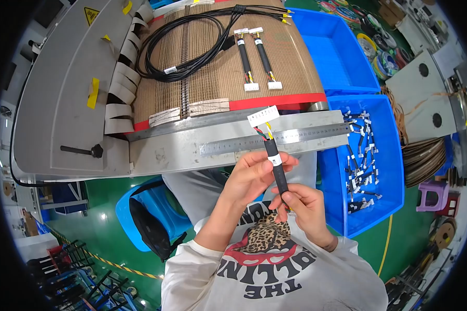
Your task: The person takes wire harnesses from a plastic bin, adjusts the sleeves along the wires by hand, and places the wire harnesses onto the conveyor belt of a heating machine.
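Between my two hands is a short wire harness [278,173] with a black sleeve, a white label and a white connector at its upper end, where red, green and yellow wires show. My left hand [250,176] pinches the sleeve near the label. Lower down, my right hand [305,205] grips the other end, and its fingers hide the connector there. Just beyond the harness, a steel ruler [296,136] lies along the machine's metal edge. Two similar harnesses [245,59] rest side by side on the brown mesh belt [213,59].
A coiled black cable [149,54] lies on the belt. To the left is the machine's grey housing [67,83] with hanging strip flaps [120,98]. At right, a blue bin [337,207] holds several harnesses, with another blue bin [324,49] behind it. A blue stool [129,220] bears a black bag.
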The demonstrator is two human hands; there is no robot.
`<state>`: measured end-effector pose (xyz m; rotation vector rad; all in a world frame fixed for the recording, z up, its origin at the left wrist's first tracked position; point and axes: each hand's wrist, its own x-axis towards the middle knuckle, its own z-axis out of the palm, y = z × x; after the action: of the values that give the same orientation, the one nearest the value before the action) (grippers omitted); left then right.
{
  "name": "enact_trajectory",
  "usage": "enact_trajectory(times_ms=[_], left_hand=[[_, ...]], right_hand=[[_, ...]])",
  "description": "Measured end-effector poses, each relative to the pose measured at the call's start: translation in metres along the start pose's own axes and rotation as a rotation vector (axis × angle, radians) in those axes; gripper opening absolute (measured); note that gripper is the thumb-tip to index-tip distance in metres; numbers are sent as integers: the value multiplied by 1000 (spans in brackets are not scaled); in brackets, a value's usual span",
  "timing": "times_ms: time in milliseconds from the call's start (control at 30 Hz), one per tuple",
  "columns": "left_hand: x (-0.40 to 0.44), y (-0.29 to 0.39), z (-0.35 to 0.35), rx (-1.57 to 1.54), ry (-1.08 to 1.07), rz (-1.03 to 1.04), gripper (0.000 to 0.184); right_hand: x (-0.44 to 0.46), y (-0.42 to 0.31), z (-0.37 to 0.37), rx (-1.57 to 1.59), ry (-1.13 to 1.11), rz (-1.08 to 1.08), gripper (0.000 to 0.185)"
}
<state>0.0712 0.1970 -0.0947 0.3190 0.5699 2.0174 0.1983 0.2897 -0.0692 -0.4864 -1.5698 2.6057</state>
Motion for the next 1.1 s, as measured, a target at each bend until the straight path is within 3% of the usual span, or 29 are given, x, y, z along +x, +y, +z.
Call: enact_trajectory(times_ms=[800, 900, 1000, 1100], left_hand=[[6, 6, 1, 9, -75, 84, 30], [7, 16, 9, -59, -37, 21, 35], [11, 39, 20, 237, 77, 69, 39], [12, 61, 34, 488, 264, -42, 40]], right_hand=[[-5, 0, 1, -41, 6, -13, 22], [-5, 1, -1, -61, 8, -23, 23], [-5, 1, -3, -82, -9, 11, 22], [-4, 1, -7, -65, -64, 15, 25]])
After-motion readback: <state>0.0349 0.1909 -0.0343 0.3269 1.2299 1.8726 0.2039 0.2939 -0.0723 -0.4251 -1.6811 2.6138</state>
